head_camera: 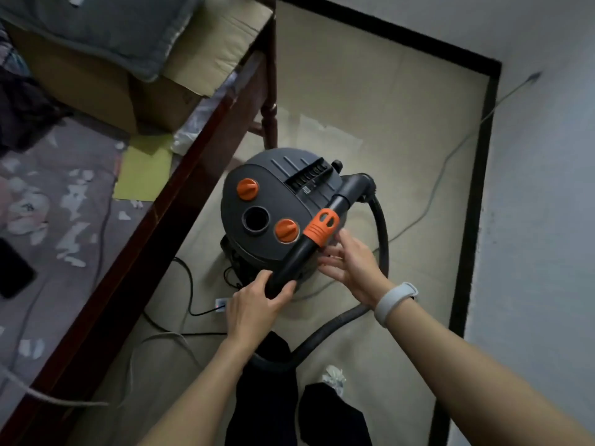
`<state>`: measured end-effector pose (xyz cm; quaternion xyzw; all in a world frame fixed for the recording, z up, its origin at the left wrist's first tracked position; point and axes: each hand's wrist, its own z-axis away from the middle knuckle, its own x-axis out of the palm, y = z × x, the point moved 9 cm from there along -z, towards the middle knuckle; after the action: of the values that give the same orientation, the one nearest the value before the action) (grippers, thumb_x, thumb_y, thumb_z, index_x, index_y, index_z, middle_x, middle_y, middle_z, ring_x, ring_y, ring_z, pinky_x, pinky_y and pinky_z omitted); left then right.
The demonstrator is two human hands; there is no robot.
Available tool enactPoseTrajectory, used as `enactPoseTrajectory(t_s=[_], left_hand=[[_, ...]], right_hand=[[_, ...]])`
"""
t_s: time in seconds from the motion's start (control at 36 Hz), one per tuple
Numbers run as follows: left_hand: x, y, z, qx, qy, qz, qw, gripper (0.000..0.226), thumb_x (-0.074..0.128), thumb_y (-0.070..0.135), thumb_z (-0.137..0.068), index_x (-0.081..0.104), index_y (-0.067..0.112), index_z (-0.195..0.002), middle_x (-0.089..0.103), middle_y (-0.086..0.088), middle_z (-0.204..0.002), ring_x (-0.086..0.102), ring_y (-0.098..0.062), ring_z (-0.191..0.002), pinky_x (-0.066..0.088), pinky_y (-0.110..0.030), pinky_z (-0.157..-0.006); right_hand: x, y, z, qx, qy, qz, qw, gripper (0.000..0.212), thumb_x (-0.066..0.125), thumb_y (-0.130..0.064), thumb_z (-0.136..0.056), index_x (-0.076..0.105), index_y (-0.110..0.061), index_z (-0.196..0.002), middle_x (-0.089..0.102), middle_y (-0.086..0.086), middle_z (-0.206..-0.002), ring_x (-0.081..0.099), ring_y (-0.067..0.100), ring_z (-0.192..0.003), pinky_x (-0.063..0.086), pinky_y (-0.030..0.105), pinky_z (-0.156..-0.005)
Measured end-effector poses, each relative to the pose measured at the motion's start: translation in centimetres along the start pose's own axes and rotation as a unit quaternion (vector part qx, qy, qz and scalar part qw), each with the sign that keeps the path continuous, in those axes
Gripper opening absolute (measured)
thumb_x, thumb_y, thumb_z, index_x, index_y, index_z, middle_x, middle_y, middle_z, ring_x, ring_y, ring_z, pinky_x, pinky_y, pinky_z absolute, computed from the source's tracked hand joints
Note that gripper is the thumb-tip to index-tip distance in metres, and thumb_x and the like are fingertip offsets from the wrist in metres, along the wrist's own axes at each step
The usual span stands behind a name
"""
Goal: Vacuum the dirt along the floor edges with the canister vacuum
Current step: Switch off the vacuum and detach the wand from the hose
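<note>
Gripping wand (302, 251) end w/ left hand (254, 304); right hand (351, 265) fingers spread (touching wand side), grip released.

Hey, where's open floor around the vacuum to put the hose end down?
Bare floor lies past the vacuum, up to the black baseboard. It is crowded near the hands, left hand and right hand: hose, cables.
</note>
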<state>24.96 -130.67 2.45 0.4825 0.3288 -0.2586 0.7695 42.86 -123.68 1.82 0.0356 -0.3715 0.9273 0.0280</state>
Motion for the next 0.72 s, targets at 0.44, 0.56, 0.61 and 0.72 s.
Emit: enactPoseTrajectory(t_s=[0.44,0.56,0.61,0.72], left_hand=[[-5.0,-7.1,-8.0,-0.023,0.088,-0.015,0.996,0.072,0.032,0.077,-0.070,0.065,0.020,-0.099,0.056,0.004,-0.061,0.058,-0.026,-0.059,0.032,-0.029,-0.050],[-5.2,-7.3,-9.1,-0.020,0.093,-0.007,0.995,0.060,0.048,0.072,-0.079,0.063,0.017,-0.092,0.046,0.009,-0.056,0.044,-0.018,-0.051,0.026,-0.025,-0.046],[-5.2,-7.7,-9.4,-0.028,0.087,0.000,0.996,0.063,0.039,0.074,-0.074,0.062,0.018,-0.090,0.048,0.009,-0.055,0.046,-0.019,-0.052,0.029,-0.027,-0.047],[-5.0,-8.0,-9.8,-0.033,0.085,0.000,0.996,0.072,0.028,0.077,-0.070,0.062,0.018,-0.093,0.054,0.005,-0.060,0.055,-0.025,-0.058,0.040,-0.031,-0.053]], right_hand=[[5.9,0.3,-9.5,0.004,0.127,0.558,0.820,0.059,0.040,-0.061,-0.095,0.064,-0.008,-0.105,0.066,0.014,-0.108,0.062,0.036,-0.102,0.040,0.035,-0.075],[6.3,-0.3,-10.1,0.013,0.155,0.591,0.792,0.052,0.045,-0.055,-0.095,0.065,-0.009,-0.109,0.067,0.014,-0.113,0.062,0.035,-0.105,0.042,0.034,-0.078],[6.4,-0.1,-10.1,0.024,0.164,0.582,0.796,0.050,0.045,-0.051,-0.094,0.064,-0.008,-0.110,0.067,0.014,-0.113,0.062,0.035,-0.105,0.043,0.035,-0.079],[6.9,0.0,-10.0,0.026,0.162,0.591,0.790,0.042,0.043,-0.045,-0.096,0.056,-0.009,-0.113,0.065,0.013,-0.115,0.060,0.035,-0.108,0.043,0.036,-0.082]])
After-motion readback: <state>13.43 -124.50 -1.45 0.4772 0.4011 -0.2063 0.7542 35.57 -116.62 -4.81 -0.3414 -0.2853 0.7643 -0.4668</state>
